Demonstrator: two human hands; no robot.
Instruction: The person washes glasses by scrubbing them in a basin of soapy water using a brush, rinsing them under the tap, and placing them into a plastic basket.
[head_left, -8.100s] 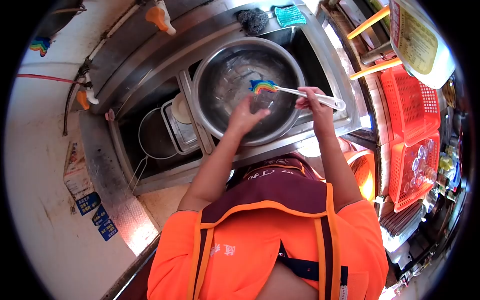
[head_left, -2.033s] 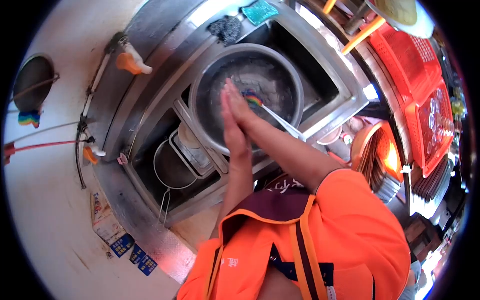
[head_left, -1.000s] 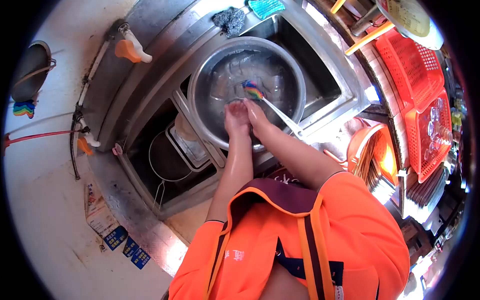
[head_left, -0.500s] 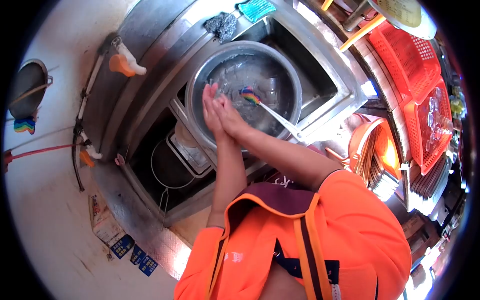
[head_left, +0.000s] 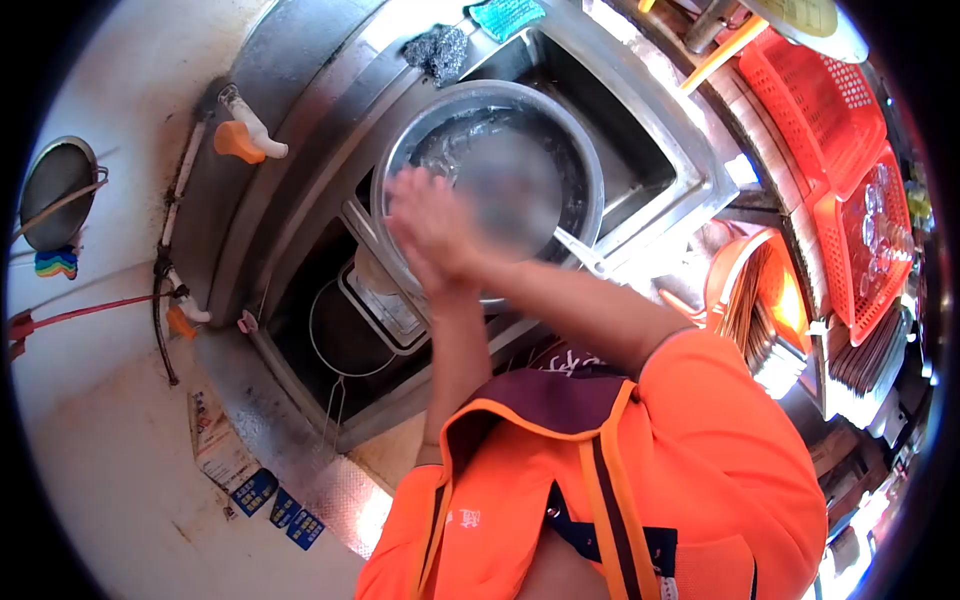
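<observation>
Over the left side of a round metal basin (head_left: 590, 135), my left hand (head_left: 418, 262) and my right hand (head_left: 442, 222) lie palm against palm. Fingers of both are stretched out, slightly smeared by motion, and no object shows between them. My right hand covers much of my left. Water fills the basin, with clear shapes near its upper left that I cannot make out. A white brush handle (head_left: 580, 248) leans over the basin's lower right rim; a round blurred patch hides its head.
The basin rests across a metal double sink (head_left: 690, 190). A wire strainer (head_left: 345, 368) and a metal tray sit in the left sink. Dark scouring wool (head_left: 436, 53) and a green cloth (head_left: 506, 16) lie behind. Red baskets (head_left: 815, 110) stand right, above an orange bucket (head_left: 720, 270).
Both hands have left the brush's side, moving left and pressing palm to palm after being cupped near the middle. The brush, earlier in my right hand, leans on the rim; its head has become blurred.
</observation>
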